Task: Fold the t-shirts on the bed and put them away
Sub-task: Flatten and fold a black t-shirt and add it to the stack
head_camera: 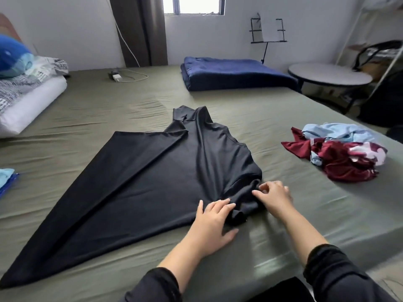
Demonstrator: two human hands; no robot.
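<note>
Bed (pixel 250 253): covered in an olive-green sheet, it fills most of the view, creased in places.

Black t-shirt (pixel 152 175): spread across the middle of the bed, its wide lower edge running to the near left, its narrow folded end pointing to the far side. The near-right corner is bunched into a lump under my hands.

Navy blanket (pixel 235 74): folded, lying at the far side of the bed toward the right.

White bedding (pixel 28 101): stacked at the far left with a patterned pillow (pixel 37 73) and a blue cushion (pixel 11 55) on top.

Round tabletop (pixel 329 76): stands off the bed at the far right, just beyond the navy blanket.

Pile of unfolded clothes (pixel 340 149): on the right of the bed, well apart from the black t-shirt; maroon and light blue fabric tangled together.

Folded light blue garment (pixel 5 178): partly cut off at the left edge; what it is I cannot tell for certain.

My left hand (pixel 212 224): rests flat at the near edge of the bunched corner, fingers straight and spread, fingertips on the black fabric, thumb on the sheet. Its grip has hold of nothing.

My right hand (pixel 275 196): just right of the left one, at the bunched corner. Thumb and forefinger are drawn together at the fabric's edge; the frame is blurred here, so the grip appears to pinch the cloth lightly.

Charger and white cable (pixel 122 77): on the far part of the bed, near the curtain.
</note>
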